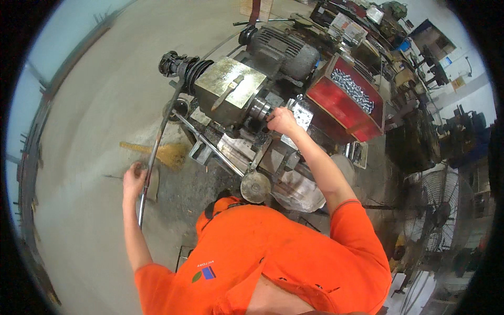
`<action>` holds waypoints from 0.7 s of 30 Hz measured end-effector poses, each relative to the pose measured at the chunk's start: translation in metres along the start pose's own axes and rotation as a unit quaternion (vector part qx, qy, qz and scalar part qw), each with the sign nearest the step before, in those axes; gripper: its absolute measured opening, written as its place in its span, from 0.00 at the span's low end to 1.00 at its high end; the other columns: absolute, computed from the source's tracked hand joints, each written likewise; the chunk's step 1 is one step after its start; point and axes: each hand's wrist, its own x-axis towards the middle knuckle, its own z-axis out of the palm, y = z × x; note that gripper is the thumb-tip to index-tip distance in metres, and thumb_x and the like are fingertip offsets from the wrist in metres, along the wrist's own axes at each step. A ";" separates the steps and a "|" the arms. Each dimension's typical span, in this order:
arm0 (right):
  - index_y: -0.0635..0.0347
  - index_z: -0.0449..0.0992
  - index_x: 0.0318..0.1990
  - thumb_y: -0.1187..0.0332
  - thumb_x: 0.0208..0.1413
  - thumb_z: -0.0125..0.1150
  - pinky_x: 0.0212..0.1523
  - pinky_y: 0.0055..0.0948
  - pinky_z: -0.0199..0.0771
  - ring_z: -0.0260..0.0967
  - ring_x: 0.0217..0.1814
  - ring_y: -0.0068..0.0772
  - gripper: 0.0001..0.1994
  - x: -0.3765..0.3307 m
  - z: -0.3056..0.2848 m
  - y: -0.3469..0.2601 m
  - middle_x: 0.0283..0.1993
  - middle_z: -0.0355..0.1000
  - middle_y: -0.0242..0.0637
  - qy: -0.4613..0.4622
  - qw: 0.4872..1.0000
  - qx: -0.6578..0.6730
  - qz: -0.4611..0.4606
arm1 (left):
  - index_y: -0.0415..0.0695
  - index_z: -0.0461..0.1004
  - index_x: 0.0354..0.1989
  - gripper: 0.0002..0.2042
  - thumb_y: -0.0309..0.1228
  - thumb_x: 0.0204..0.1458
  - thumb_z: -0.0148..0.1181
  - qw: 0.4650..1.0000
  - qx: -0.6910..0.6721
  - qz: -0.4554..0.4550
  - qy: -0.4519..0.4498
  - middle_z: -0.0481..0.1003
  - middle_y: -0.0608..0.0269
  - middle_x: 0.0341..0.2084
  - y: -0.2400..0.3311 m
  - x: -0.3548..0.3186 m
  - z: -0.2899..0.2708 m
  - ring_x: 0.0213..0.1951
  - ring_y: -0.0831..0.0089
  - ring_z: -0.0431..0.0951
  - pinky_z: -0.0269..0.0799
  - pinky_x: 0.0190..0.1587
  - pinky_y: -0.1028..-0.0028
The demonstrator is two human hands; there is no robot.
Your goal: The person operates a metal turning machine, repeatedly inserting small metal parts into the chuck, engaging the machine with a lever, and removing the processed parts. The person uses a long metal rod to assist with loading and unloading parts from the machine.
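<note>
My left hand [135, 181] is at the left, its fingers curled close beside a long metal lever [153, 157]. Whether they wrap round the lever or hold something small is not clear. My right hand [282, 121] is closed at the front of the round steel spindle nose [259, 108] of a lathe-like machine. Its fingertips are bunched there, and what they pinch is hidden by the hand. Behind the spindle is the machine's boxy headstock [231, 79], with a flat tool lying on its top plate. A block-like metal tool slide [300, 116] sits just right of that hand.
A red bin [336, 97] of small metal parts stands right of the spindle. A ribbed motor [283, 50] sits behind the headstock. A second bar [212, 147] slants toward a round disc [255, 187] near my body. A yellow broom [168, 155] lies on the floor; a fan [438, 210] stands right.
</note>
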 end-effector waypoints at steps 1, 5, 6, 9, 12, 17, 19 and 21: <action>0.55 0.80 0.25 0.66 0.30 0.57 0.41 0.36 0.72 0.72 0.37 0.48 0.11 -0.001 -0.002 -0.002 0.32 0.74 0.48 0.003 1.000 -0.015 -0.016 | 0.41 0.72 0.44 0.17 0.32 0.43 0.58 1.000 -0.008 -0.016 -0.022 0.74 0.52 0.23 0.000 -0.007 0.003 0.28 0.61 0.75 0.69 0.33 0.66; 0.55 0.80 0.26 0.67 0.28 0.56 0.40 0.35 0.72 0.71 0.35 0.49 0.13 -0.006 -0.007 -0.006 0.29 0.73 0.48 0.030 0.997 0.036 -0.057 | 0.39 0.71 0.36 0.17 0.38 0.41 0.62 0.998 0.045 -0.021 -0.050 0.73 0.49 0.24 0.003 -0.018 0.021 0.30 0.55 0.74 0.68 0.33 0.64; 0.56 0.80 0.26 0.67 0.28 0.56 0.39 0.36 0.72 0.71 0.34 0.49 0.13 -0.005 -0.008 -0.008 0.29 0.73 0.48 0.028 0.998 0.032 -0.050 | 0.38 0.70 0.34 0.17 0.39 0.41 0.62 0.996 0.056 -0.030 -0.061 0.73 0.49 0.24 0.002 -0.015 0.025 0.30 0.54 0.74 0.68 0.33 0.63; 0.58 0.80 0.27 0.67 0.28 0.56 0.41 0.37 0.70 0.71 0.36 0.49 0.13 -0.001 -0.011 -0.024 0.28 0.73 0.49 0.037 0.998 -0.010 -0.042 | 0.39 0.69 0.31 0.12 0.35 0.43 0.58 0.994 0.096 -0.051 -0.023 0.73 0.46 0.24 0.000 -0.007 0.038 0.32 0.50 0.74 0.69 0.35 0.59; 0.58 0.79 0.22 0.67 0.29 0.56 0.38 0.38 0.72 0.71 0.33 0.50 0.10 0.006 -0.008 -0.018 0.25 0.72 0.50 0.035 0.998 -0.016 -0.059 | 0.39 0.71 0.30 0.09 0.31 0.42 0.55 0.982 0.176 -0.058 -0.022 0.74 0.44 0.24 0.005 0.002 0.039 0.32 0.49 0.75 0.70 0.35 0.56; 0.60 0.76 0.16 0.70 0.28 0.55 0.33 0.39 0.71 0.69 0.29 0.51 0.06 0.002 0.002 -0.007 0.22 0.71 0.48 0.104 0.988 -0.021 -0.116 | 0.41 0.71 0.27 0.07 0.30 0.38 0.56 0.945 0.324 -0.010 -0.037 0.73 0.49 0.21 -0.045 0.047 0.006 0.24 0.53 0.75 0.71 0.29 0.57; 0.60 0.76 0.15 0.71 0.27 0.55 0.32 0.39 0.71 0.69 0.29 0.50 0.05 0.005 0.002 -0.012 0.22 0.71 0.47 0.106 0.985 -0.050 -0.130 | 0.43 0.70 0.24 0.06 0.28 0.36 0.56 0.931 0.361 0.058 -0.001 0.73 0.53 0.20 -0.085 0.085 -0.023 0.23 0.55 0.75 0.70 0.27 0.60; 0.61 0.73 0.14 0.71 0.28 0.55 0.31 0.39 0.70 0.67 0.28 0.49 0.04 0.009 0.010 -0.006 0.22 0.70 0.46 0.138 0.987 -0.003 -0.081 | 0.43 0.68 0.23 0.05 0.26 0.35 0.56 0.915 0.381 0.125 0.048 0.72 0.55 0.20 -0.119 0.131 -0.039 0.24 0.55 0.74 0.69 0.27 0.61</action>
